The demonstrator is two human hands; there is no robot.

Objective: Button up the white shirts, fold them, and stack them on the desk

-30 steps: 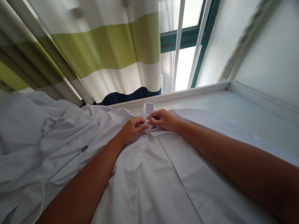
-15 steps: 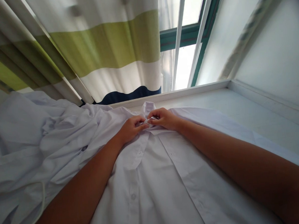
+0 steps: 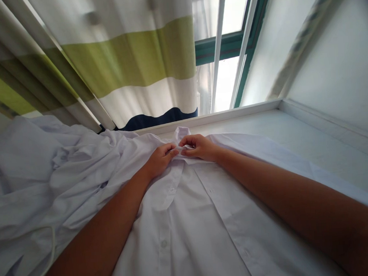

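Note:
A white button-up shirt (image 3: 196,221) lies spread out in front of me, its collar (image 3: 182,132) at the far end. Both of my hands are at the front opening just below the collar. My left hand (image 3: 162,158) pinches the shirt's edge between thumb and fingers. Close beside it, my right hand (image 3: 200,147) has its thumb and curled fingers on the opposite edge. Below them the front hangs apart, with a button (image 3: 172,190) and another button (image 3: 164,243) on the left edge and buttonholes on the right. The fabric between my fingertips is partly hidden.
Crumpled white cloth (image 3: 75,162) is heaped at the left, with a thin pale cord (image 3: 53,239) near it. Behind hangs a striped curtain (image 3: 134,59) beside a barred window (image 3: 224,47). A white raised ledge (image 3: 232,112) borders the surface at the back and right.
My right thumb and fingers have parted slightly, and the fingertips of the two hands are a little less overlapped. The shirt lies as before; the view has shifted slightly.

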